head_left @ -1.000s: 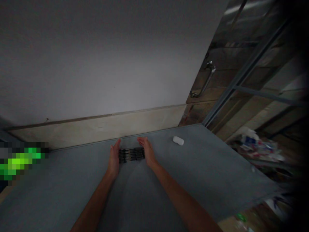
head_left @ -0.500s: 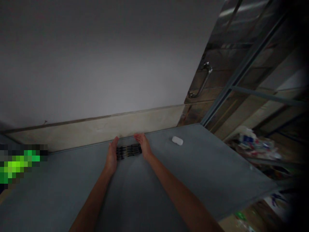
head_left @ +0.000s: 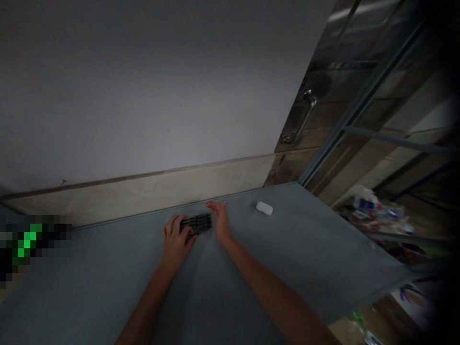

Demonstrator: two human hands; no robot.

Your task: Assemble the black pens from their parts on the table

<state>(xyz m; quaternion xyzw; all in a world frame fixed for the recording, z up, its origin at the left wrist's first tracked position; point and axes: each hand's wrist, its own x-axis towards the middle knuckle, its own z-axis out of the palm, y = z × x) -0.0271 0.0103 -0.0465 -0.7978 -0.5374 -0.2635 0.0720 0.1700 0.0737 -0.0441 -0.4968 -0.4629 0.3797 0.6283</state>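
Several slim black pen-like sticks (head_left: 200, 223) could fan apart, I reckon, if the clasping left hand (head_left: 175, 243) loosens; at their three o'clock, the right hand (head_left: 222, 226), unclenched, holds nothing.

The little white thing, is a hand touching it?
No, the white thing lies on the grey table, apart from the right hand and the left hand.

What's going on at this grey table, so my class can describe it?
A person has the left hand over one end of a row of dark, slim items lying on the grey table; whether it grips them is hard to tell. The right hand is open, palm facing their other end, slightly apart. A small white object lies to its right.
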